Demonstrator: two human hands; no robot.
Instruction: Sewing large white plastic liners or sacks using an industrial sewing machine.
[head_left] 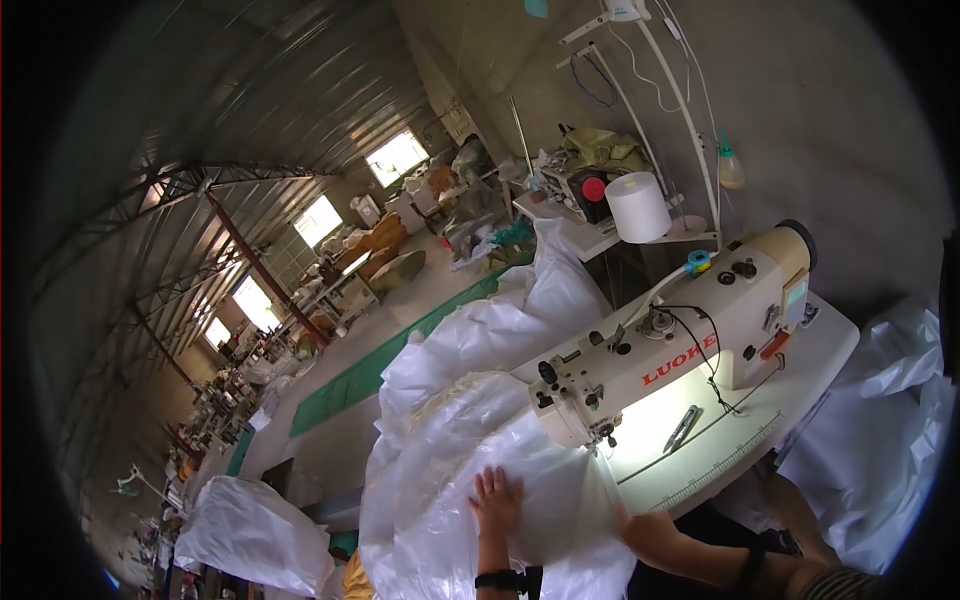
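A large, glossy white sheet point(430, 500) lies bunched and folded to the left of a sewing machine point(680, 345) and runs up to its needle. My left hand point(497, 503) rests flat on the sheet with fingers spread. At the sheet's right edge, just below the needle area, my right hand point(648, 532) is curled in on the edge; its fingertips are mostly hidden. The machine's lamp lights the bed, where a pair of small thread snips point(683, 428) lies.
A white thread cone point(639, 208) stands behind the machine. A stuffed white bag point(255, 535) sits at lower left. More white sheeting point(880, 440) hangs at right. A green strip point(345, 400) lies on the floor, and an oil bottle point(730, 165) hangs by the wall.
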